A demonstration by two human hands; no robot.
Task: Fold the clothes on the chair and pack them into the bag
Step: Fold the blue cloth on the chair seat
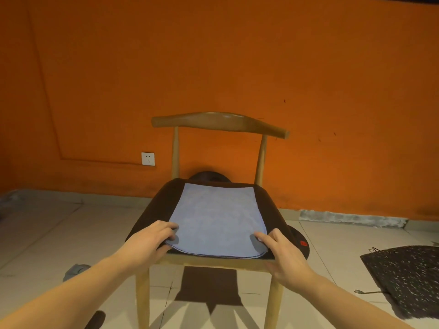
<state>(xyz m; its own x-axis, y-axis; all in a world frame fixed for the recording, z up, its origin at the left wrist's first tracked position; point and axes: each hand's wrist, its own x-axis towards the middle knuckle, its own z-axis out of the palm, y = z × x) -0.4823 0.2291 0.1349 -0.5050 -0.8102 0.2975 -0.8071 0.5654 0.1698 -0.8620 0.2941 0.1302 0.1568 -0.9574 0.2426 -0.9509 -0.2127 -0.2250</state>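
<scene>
Blue cloth point(213, 217) lies spread flat on the seat of the wooden chair point(221, 123), on top of a dark garment point(154, 205) that covers the seat and shows on both sides of it. The near hem of the blue cloth runs just inside the seat's front edge, and I can see two layers along that hem.

My left grip point(152, 242) is at the near left corner. Its fingers are curled onto the cloth and the thumb is tucked at the edge, so it is pinching that corner. My right grip point(283, 254) is at the near right corner and looks slack. One straight digit rests on the cloth and the others lie relaxed beside the hem, over the seat's front edge, with nothing curled round the fabric.

The dark garment hangs off the seat's near right corner, where a small red tag point(303, 243) shows. The far edge of the blue cloth stops short of the backrest posts, leaving a strip of dark fabric there.

On the floor to the right, well apart from the chair, lies a flat black speckled piece point(403, 281) with thin loops at its far corner; I cannot tell whether it is the bag. Bare tile floor point(47, 233) stretches to the left of the chair as far as the orange wall point(213, 55), which carries a white socket point(148, 159). A small grey item point(76, 271) sits on the tiles below my left forearm.
</scene>
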